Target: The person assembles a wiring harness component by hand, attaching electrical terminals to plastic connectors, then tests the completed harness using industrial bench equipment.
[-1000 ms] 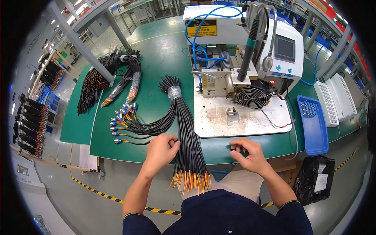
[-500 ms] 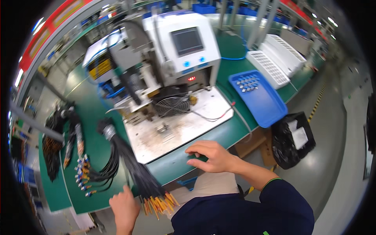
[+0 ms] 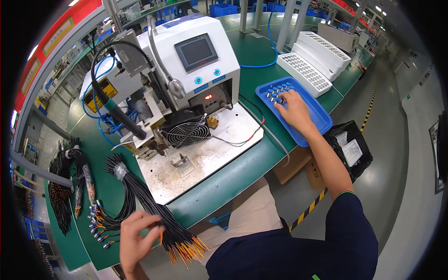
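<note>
My right hand (image 3: pixel 295 112) reaches into the blue tray (image 3: pixel 305 138), its thumb and fingers closing at the near end of several small silver-and-blue connectors (image 3: pixel 280 89). The fingertips partly hide the connector they pinch. At the lower left, my left hand (image 3: pixel 137 238) is beside a long bundle of black cables (image 3: pixel 151 198) with orange stripped ends. Its thumb and fingers come together at an orange-ended cable (image 3: pixel 162 234) on the bundle's left side. Left of the bundle, cables with blue-and-silver connectors on their ends (image 3: pixel 97 221) lie on the green table (image 3: pixel 210 193).
A white bench machine (image 3: pixel 205 51) with a screen, a small fan (image 3: pixel 186 134) and a metal fixture (image 3: pixel 182 163) stands ahead. White perforated trays (image 3: pixel 305 74) sit behind the blue tray. Further cable bundles (image 3: pixel 60 186) lie far left. A black-bagged bin (image 3: pixel 357 158) stands right.
My right hand has moved from the table's front edge out to the connectors in the blue tray. My left hand has risen slightly beside the cable bundle, an orange-ended cable now at its fingertips.
</note>
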`<state>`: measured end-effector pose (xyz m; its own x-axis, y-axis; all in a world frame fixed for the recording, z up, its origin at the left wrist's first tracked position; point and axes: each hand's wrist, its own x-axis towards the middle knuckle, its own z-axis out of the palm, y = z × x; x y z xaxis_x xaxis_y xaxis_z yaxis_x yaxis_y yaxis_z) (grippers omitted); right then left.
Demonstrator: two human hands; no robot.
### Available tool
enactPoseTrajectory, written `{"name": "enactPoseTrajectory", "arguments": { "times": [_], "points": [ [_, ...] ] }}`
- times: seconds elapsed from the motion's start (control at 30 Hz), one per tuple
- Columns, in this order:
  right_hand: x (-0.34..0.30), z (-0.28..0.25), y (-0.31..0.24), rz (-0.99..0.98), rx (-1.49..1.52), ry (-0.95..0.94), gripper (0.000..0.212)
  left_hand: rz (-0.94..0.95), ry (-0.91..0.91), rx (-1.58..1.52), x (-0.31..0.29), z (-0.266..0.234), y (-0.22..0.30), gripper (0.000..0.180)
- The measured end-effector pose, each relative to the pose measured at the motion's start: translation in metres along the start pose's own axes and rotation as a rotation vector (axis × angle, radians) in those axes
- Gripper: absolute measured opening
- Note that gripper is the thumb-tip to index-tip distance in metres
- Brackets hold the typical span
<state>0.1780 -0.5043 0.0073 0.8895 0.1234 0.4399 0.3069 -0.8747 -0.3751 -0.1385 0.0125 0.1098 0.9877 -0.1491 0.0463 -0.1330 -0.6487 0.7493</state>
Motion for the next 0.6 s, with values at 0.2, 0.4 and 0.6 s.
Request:
{"name": "enactPoseTrajectory", "arguments": {
  "times": [0.2, 0.4, 0.6],
  "points": [
    [0.004, 0.014, 0.017, 0.006, -0.207, 0.068, 0.026, 0.074, -0.04, -0.125, 0.064, 0.051, 0.006, 0.02],
    [-0.013, -0.007, -0.038, 0.075, 0.256, 0.059, 0.021, -0.022, -0.076, -0.31, 0.077, 0.07, -0.002, 0.023],
    [-0.064, -0.003, -0.128, 0.053, 0.84, -0.265, 0.022, -0.088, -0.11, -0.382, 0.085, 0.078, -0.003, 0.027]
  ]
}}
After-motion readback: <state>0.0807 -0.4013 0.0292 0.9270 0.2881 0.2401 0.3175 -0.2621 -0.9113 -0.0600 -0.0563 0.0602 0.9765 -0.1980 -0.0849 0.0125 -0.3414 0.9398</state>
